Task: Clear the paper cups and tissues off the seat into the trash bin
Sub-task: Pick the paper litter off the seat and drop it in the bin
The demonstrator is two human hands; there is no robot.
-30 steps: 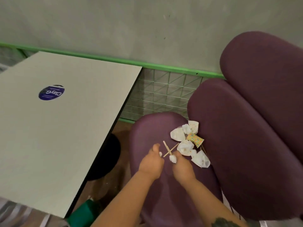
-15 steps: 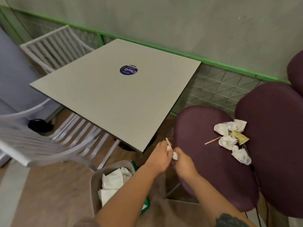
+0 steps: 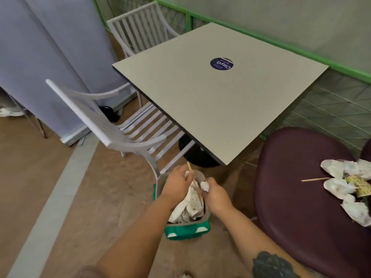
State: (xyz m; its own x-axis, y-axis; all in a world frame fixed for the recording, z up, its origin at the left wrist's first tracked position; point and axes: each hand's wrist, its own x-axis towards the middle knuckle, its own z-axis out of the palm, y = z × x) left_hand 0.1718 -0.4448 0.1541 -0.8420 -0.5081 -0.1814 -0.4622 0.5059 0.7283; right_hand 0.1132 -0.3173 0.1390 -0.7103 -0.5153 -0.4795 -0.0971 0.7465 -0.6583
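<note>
Directly beneath both my hands: trash bin (image 3: 187, 230), grey rim, green base, part-filled with crumpled white paper; my left hand (image 3: 176, 182) pinches a wooden stick (image 3: 189, 169) over it, my right hand (image 3: 215, 193) grips a small white tissue wad (image 3: 204, 186) just beside. Well to the right of my right hand: purple seat (image 3: 297, 187) bearing crushed white paper cups (image 3: 339, 187), tissues, one more stick (image 3: 314, 179), one printed wrapper (image 3: 360, 186). Beyond my hands: pale table (image 3: 220, 101) with round blue sticker (image 3: 221, 64), white slatted chair (image 3: 120, 129), brown floor.
</note>
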